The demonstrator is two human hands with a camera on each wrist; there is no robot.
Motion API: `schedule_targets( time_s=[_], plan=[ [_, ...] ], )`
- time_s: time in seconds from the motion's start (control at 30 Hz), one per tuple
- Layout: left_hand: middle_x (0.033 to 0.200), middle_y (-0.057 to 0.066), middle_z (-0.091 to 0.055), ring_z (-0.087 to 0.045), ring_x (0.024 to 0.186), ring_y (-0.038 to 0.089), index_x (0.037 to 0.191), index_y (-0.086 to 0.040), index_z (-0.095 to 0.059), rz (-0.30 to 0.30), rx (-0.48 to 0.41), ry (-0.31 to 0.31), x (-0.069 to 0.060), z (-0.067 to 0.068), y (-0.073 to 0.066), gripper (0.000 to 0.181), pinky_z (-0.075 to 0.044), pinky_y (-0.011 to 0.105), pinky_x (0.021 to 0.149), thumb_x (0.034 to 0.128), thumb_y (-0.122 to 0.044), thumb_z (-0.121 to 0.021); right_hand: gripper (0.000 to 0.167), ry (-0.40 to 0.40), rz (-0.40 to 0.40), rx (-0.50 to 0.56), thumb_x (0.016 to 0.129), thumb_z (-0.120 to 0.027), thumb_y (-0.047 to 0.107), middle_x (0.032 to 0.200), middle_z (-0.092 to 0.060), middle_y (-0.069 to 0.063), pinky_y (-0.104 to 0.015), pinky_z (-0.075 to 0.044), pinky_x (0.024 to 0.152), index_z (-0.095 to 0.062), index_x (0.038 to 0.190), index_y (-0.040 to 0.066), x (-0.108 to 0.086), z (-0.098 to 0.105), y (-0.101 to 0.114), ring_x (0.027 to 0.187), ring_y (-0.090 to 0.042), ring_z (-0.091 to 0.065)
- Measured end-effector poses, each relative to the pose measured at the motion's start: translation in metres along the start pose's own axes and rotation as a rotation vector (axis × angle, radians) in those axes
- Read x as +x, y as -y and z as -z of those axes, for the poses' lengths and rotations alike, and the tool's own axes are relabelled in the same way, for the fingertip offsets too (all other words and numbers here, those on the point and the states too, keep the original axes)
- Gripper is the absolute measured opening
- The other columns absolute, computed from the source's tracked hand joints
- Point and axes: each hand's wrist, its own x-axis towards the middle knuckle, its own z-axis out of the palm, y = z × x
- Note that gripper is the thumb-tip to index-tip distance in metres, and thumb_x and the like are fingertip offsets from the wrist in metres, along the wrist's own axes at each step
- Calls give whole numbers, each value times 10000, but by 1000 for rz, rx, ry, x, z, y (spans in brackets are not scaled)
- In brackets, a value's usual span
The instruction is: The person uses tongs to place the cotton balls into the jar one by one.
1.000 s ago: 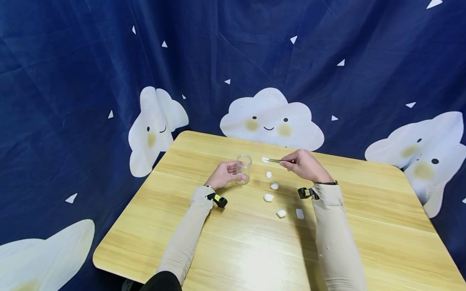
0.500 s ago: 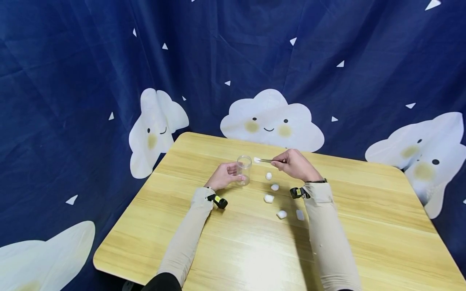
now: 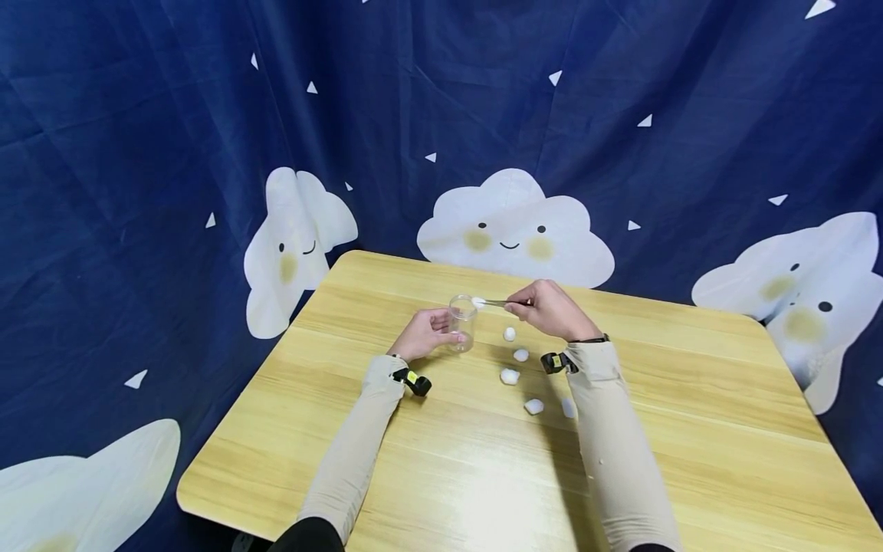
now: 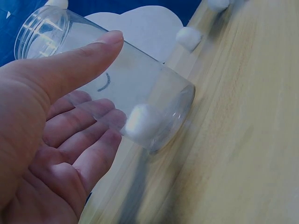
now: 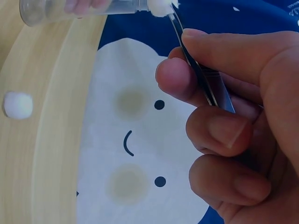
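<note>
My left hand (image 3: 422,335) grips an upright clear jar (image 3: 463,323) with thumb and fingers around its side. Inside, at the bottom, lies a white cotton ball (image 4: 142,122), seen in the left wrist view. My right hand (image 3: 552,310) pinches metal tweezers (image 3: 498,303) between thumb and fingers. Their tips hold a white cotton ball (image 5: 160,6) at the jar's open mouth, on its right side. To the right of the jar, several white cotton pieces (image 3: 510,376) lie spread over the table.
The pale wooden table (image 3: 310,429) has rounded corners. A dark blue curtain (image 3: 497,92) with white cloud faces hangs behind and beside it. Near my right forearm lies a flat white piece (image 3: 569,408), partly in shadow.
My right hand has moved left with the tweezers and their cotton ball, from right of the jar to its mouth. My left hand and the jar have stayed in place.
</note>
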Motion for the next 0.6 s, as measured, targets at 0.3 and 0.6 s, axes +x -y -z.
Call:
schedule_targets(
  time_s=[0.3, 0.6],
  plan=[
    [1325, 144, -718, -688, 1245, 281, 1358, -75, -661, -3, -6, -6, -1, 0, 0, 591, -554, 391, 1116, 836, -244, -879, 137, 9, -28, -3, 987, -702, 134, 898, -808, -56, -247, -511, 599, -834, 1012, 105, 4, -2, 6, 654, -118, -648],
    [1343, 166, -706, -680, 1263, 302, 1374, -58, -647, -12, -20, 3, -1, 1, -1, 609, -547, 400, 1125, 839, -233, -878, 131, 12, -24, -9, 980, -713, 151, 945, -813, -59, -270, -559, 670, -836, 1001, 111, 9, -9, 7, 707, -94, -659]
  ],
)
